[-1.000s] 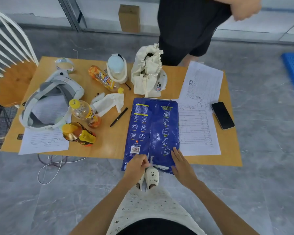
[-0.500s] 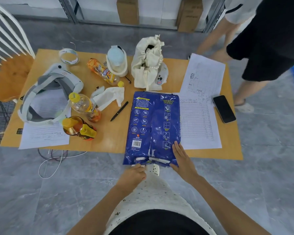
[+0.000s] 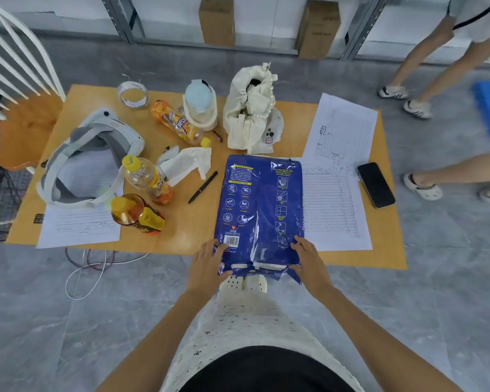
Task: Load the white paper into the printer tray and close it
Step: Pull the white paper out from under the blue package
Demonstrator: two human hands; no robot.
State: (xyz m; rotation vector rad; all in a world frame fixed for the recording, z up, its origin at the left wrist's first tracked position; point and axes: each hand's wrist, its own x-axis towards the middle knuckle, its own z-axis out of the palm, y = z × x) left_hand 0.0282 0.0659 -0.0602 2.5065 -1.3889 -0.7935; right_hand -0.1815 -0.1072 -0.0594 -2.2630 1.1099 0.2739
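Both hands grip the torn near end of the blue paper pack [image 3: 259, 210], left hand [image 3: 207, 267] and right hand [image 3: 309, 264] on its corners, fingers curled. Pack's length runs away across the table [image 3: 187, 227]. No printer visible.

1. The small print on the blue paper pack [image 3: 259, 210] is too small to read.
2. The left hand [image 3: 207, 267] covers the pack's near left corner, and the right hand [image 3: 309, 264] covers its near right corner.
3. The chair [image 3: 20, 108] at the bench's [image 3: 187, 227] far left corner is cut off by the picture's left edge.
4. Bystanders' legs [image 3: 425, 58] beyond the right edge are blurred and cropped.
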